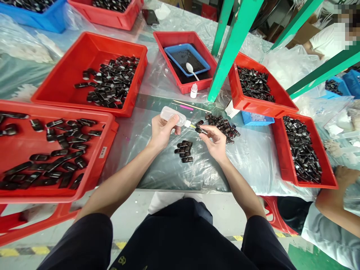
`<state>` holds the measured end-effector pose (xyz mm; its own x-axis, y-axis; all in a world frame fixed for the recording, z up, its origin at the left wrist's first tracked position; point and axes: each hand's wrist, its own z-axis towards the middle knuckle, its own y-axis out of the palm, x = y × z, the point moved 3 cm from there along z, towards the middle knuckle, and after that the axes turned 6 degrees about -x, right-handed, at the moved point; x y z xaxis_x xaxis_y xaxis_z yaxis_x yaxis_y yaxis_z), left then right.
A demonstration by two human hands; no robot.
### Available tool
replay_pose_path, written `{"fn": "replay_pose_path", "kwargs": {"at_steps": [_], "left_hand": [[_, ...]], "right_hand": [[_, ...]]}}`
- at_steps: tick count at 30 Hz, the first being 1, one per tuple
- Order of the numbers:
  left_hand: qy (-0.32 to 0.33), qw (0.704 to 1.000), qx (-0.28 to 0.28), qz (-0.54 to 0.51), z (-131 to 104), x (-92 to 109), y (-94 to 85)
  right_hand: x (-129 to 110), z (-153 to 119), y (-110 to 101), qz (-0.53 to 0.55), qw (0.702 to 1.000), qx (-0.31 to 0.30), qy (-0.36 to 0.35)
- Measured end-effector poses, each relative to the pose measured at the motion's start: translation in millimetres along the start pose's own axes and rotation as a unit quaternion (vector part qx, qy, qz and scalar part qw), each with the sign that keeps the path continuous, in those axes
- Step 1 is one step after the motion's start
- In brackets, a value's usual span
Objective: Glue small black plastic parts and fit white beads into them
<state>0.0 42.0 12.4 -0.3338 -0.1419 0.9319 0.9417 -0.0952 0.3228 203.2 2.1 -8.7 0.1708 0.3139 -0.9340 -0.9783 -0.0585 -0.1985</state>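
Observation:
My left hand [163,131] is closed around a clear plastic squeeze bottle [168,113] with a white cap and a thin nozzle, tilted toward the right. Between the fingertips of my right hand [216,141] is a small glossy black part [201,130], with the nozzle tip at or very close to it. Whether they touch is too small to tell. Beyond my right hand lies a loose pile of similar black parts [229,129]. A smaller cluster of black parts [184,149] rests on the plastic-covered table [165,168] between my forearms.
Red bins with black parts stand left [98,165], back left [84,41], and right [327,165]. A red tray [185,88] holds a blue tray [206,69] and white spoon [189,67]. A small bottle [194,91], thin sticks and green posts [225,56] are ahead. A co-worker's arm [337,202] is at right.

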Motion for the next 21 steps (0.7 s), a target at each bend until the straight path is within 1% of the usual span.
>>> {"fn": "replay_pose_path", "kwargs": {"at_steps": [5, 10, 17, 21], "left_hand": [[-0.007, 1.000, 0.011, -0.026, 0.1, -2.3, -1.0], [0.001, 0.999, 0.023, -0.041, 1.8, -4.4, -2.4], [-0.002, 0.996, 0.054, -0.064, 5.2, -5.1, -4.1], [-0.005, 0.995, 0.073, -0.064, 5.1, -5.0, -5.5]], "right_hand": [[-0.9, 0.1, 0.6, 0.004, 1.000, 0.001, -0.013], [-1.2, 0.6, -0.6, 0.016, 0.999, 0.008, -0.030], [0.2, 0.8, -1.0, 0.022, 0.999, 0.014, -0.018], [2.6, 1.3, -0.8, 0.018, 1.000, 0.008, -0.001]]}}
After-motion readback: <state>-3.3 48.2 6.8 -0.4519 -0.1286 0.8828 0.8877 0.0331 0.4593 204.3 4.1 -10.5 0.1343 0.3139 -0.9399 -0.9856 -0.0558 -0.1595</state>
